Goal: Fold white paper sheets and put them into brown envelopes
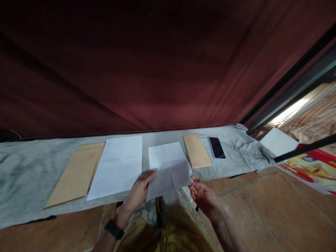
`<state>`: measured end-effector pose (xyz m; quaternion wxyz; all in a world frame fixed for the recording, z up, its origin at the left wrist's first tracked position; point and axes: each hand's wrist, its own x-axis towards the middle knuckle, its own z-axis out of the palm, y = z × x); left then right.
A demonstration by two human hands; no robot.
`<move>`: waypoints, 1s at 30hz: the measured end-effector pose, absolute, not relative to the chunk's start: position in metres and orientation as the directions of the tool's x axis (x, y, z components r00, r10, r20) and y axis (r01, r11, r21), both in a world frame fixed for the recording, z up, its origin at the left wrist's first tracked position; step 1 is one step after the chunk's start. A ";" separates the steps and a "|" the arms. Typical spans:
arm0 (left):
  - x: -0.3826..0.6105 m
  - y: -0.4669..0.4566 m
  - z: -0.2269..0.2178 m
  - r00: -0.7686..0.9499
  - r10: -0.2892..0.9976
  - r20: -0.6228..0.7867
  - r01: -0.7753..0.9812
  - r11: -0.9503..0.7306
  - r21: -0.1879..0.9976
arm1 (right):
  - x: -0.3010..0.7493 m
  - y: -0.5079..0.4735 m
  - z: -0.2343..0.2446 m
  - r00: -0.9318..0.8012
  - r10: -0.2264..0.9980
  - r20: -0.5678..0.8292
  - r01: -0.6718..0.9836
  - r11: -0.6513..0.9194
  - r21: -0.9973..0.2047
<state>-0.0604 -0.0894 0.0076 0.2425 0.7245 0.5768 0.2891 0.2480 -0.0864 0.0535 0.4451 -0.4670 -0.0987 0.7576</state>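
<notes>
A creased white sheet of paper point(168, 168) lies partly on the cloth-covered table, and its near part is in shadow and reaches over the front edge. My left hand point(141, 183), with a dark band on the wrist, is closed at the sheet's left edge. At its near right corner, my right hand point(201, 192) pinches the paper between thumb and fingers. Left of it lies a larger white sheet point(118, 164) with faint creases. A brown envelope point(196, 150) rests just to the right of the held paper.
Several brown envelopes point(78, 171) lie stacked at the left. A phone point(217, 147) sits on the grey cloth point(236, 150) at the right. Behind the table hangs a dark red curtain point(162, 87). A colourful printed box point(315, 169) stands beyond the table's right end, by dark bars.
</notes>
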 end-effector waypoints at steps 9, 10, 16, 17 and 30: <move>-0.060 -0.079 0.017 -0.099 0.993 -0.060 0.584 0.106 0.805 | 0.251 -0.084 0.058 -0.121 0.854 -0.506 -0.499 -0.493 -0.713; -0.061 -0.077 0.019 -0.101 0.992 -0.069 0.577 0.115 0.809 | 0.252 -0.083 0.054 -0.091 0.874 -0.477 -0.466 -0.461 -0.755; -0.064 -0.065 0.024 -0.159 0.986 -0.053 0.591 0.138 0.795 | 0.245 -0.062 0.019 0.092 0.980 -0.178 0.041 -0.182 -0.982; -0.064 -0.061 0.024 -0.155 0.986 -0.058 0.582 0.139 0.801 | 0.242 -0.057 0.014 0.073 0.988 -0.136 0.129 -0.144 -0.981; -0.060 -0.036 0.015 -0.280 0.958 -0.065 0.654 0.240 0.717 | 0.213 -0.016 0.001 0.092 0.991 -0.093 0.635 -0.130 -0.762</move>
